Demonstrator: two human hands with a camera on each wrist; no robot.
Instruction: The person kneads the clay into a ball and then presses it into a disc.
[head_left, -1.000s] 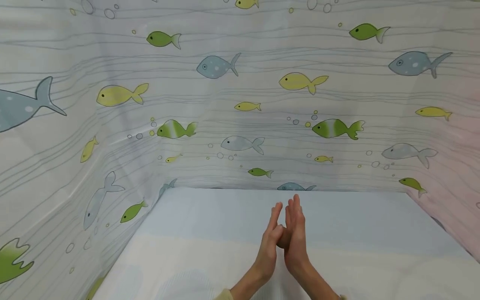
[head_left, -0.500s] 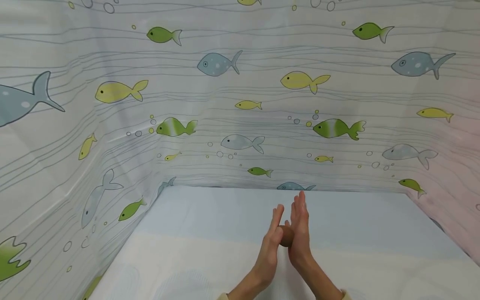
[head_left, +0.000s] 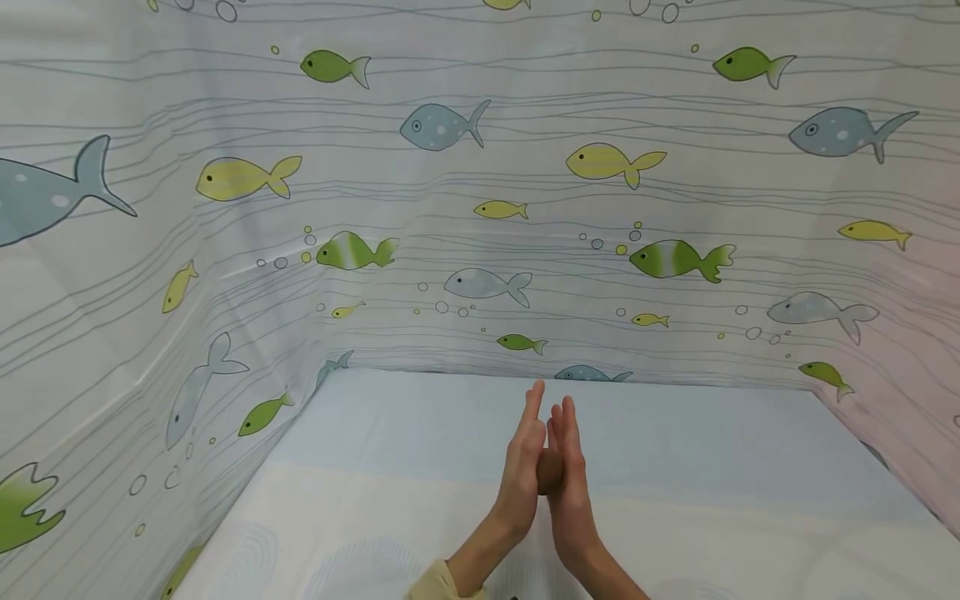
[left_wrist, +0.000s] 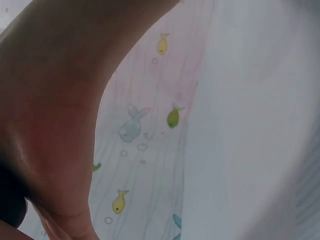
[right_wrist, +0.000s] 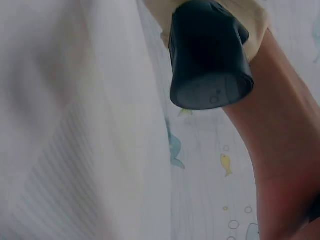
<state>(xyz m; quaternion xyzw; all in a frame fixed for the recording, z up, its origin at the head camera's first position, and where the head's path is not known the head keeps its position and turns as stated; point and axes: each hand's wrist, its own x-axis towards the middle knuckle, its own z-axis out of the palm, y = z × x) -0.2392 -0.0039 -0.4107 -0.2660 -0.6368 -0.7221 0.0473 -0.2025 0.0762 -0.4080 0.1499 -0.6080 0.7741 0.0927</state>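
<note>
Between my two palms sits a brown ball point(head_left: 550, 472), smooth and roughly round, partly hidden by the hands. My left hand point(head_left: 521, 479) presses it from the left with fingers straight and pointing up and away. From the other side my right hand point(head_left: 572, 496) presses it, its fingers also straight. The left fingertips reach a little farther forward than the right ones. Both hands are over the pale cloth-covered table point(head_left: 390, 467). A bare forearm or hand point(left_wrist: 60, 115) fills the left of the left wrist view; the right wrist view shows a bare forearm point(right_wrist: 277, 120).
Behind the table hangs a white curtain point(head_left: 480, 242) printed with fish, wrapping round both sides. A black cylindrical device point(right_wrist: 210, 60) sits by a cream cuff point(right_wrist: 255, 25) in the right wrist view.
Both hands have shifted left with the ball between them. The left hand has slid forward and the right hand back, so the left fingertips now lead. The ball has moved along between the palms.
</note>
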